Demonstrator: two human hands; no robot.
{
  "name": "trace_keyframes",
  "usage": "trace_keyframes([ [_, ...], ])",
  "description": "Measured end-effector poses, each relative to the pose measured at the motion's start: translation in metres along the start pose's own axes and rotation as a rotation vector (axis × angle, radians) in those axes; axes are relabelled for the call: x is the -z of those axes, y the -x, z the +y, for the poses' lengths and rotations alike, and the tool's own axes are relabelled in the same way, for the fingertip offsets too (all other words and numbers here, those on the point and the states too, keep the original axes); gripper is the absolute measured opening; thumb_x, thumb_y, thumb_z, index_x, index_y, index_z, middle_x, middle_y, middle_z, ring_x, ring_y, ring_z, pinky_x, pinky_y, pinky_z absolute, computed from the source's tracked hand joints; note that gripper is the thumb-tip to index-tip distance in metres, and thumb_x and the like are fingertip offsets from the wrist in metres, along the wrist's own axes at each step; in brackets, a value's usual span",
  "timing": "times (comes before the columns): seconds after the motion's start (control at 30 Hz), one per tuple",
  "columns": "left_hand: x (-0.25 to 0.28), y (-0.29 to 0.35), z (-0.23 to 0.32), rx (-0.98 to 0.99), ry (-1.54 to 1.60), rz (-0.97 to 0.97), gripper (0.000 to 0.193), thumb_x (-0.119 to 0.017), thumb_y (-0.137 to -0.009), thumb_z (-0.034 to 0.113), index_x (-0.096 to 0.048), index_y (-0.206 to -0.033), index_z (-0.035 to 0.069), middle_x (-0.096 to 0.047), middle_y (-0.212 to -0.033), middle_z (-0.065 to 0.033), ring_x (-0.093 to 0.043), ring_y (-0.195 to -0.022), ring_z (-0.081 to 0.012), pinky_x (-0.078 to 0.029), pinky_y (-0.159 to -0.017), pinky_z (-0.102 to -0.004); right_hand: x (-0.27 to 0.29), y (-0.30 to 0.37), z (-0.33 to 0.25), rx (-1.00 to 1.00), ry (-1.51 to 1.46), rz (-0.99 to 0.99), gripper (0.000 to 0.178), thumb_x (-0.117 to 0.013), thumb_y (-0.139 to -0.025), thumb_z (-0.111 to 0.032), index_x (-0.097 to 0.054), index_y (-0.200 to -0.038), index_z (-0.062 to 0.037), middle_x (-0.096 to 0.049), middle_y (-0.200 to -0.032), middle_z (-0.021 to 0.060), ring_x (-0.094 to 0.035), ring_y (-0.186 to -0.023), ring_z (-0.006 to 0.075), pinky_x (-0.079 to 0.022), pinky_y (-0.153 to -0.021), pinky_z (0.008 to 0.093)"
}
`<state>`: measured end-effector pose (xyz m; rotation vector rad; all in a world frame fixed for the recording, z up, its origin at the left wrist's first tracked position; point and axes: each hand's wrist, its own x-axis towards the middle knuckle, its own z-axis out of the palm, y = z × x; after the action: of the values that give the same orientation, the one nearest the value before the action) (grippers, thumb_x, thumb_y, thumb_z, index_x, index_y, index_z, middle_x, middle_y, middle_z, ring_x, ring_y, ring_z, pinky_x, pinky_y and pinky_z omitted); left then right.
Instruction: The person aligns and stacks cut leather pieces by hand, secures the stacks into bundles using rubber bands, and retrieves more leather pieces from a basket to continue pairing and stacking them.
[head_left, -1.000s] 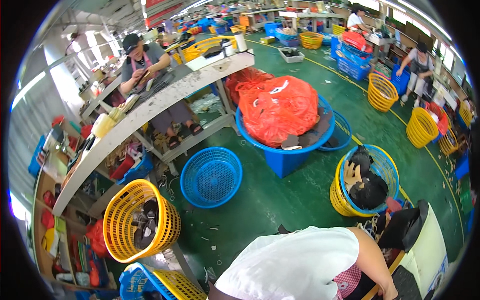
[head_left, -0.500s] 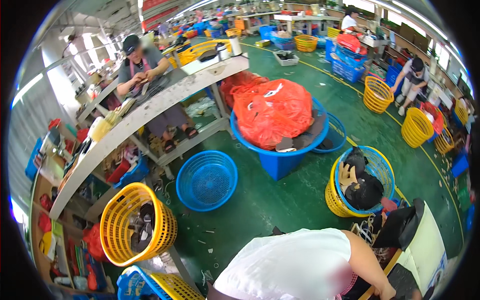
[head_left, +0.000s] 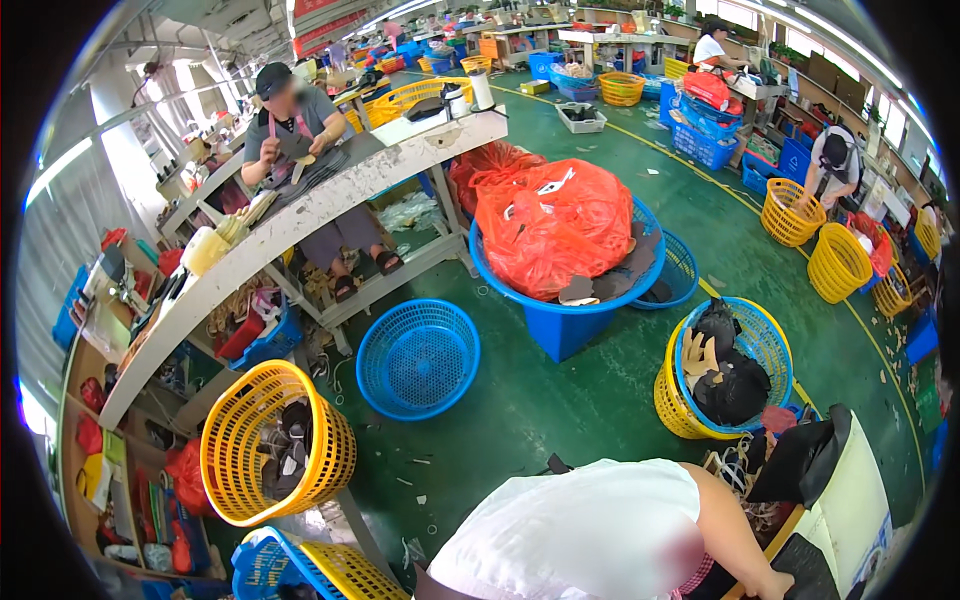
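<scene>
Neither my left hand nor my right hand shows in the head view. Closest to me, at the lower edge, a person in a white top bends forward. That person's bare arm reaches down to the right, beside a dark surface with a wooden edge. Whether the hand at its end holds anything I cannot tell. Just beyond stands a yellow basket with a blue basket inside it, holding black and tan pieces. A pale board with black material against it leans at the lower right.
A wide blue tub bears a red plastic bag and dark scraps. On the green floor sit a round blue basket and a yellow basket. At a long workbench a seated person handles dark flat pieces.
The whole view has shifted slightly. The person at the bench has raised a dark piece in their hands. At far right another person now leans over a yellow basket. The white-topped person stays bent.
</scene>
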<state>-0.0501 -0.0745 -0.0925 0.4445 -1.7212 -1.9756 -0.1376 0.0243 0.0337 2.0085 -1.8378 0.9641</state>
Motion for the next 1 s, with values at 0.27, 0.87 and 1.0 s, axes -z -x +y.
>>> trace_keyframes([
  [0.27, 0.034, 0.029, 0.048, 0.241, 0.055, -0.025, 0.055, -0.068, -0.082, 0.017, -0.051, -0.131, 0.0, -0.047, -0.139, -0.0167, -0.048, -0.123, -0.0251, -0.045, -0.094, -0.0379, -0.026, 0.037, -0.012, 0.015, -0.073, -0.164, 0.024, -0.055, -0.096, -0.019, -0.069, -0.11, -0.0054, -0.059, -0.114, 0.0178, -0.058, -0.103, 0.0307, -0.047, -0.089, 0.0437],
  [0.87, 0.034, 0.064, 0.098, 0.14, -0.004, 0.156, 0.046, -0.068, -0.066, 0.009, -0.061, -0.109, -0.007, -0.064, -0.103, -0.0226, -0.062, -0.099, -0.0335, -0.049, -0.081, -0.0407, 0.035, 0.031, -0.086, 0.394, -0.31, -0.313, 0.025, -0.062, -0.088, -0.004, -0.063, -0.112, 0.0043, -0.061, -0.115, 0.021, -0.061, -0.1, 0.0357, -0.049, -0.088, 0.0423],
  [1.0, 0.025, 0.069, 0.094, 0.154, 0.013, 0.011, 0.04, -0.071, -0.066, 0.012, -0.066, -0.103, -0.002, -0.068, -0.093, -0.016, -0.065, -0.086, -0.0253, -0.052, -0.072, -0.0398, 0.047, 0.039, -0.129, 0.097, -0.061, -0.222, 0.03, -0.063, -0.088, -0.006, -0.061, -0.117, 0.0021, -0.057, -0.122, 0.0214, -0.056, -0.111, 0.0353, -0.047, -0.092, 0.0409],
])
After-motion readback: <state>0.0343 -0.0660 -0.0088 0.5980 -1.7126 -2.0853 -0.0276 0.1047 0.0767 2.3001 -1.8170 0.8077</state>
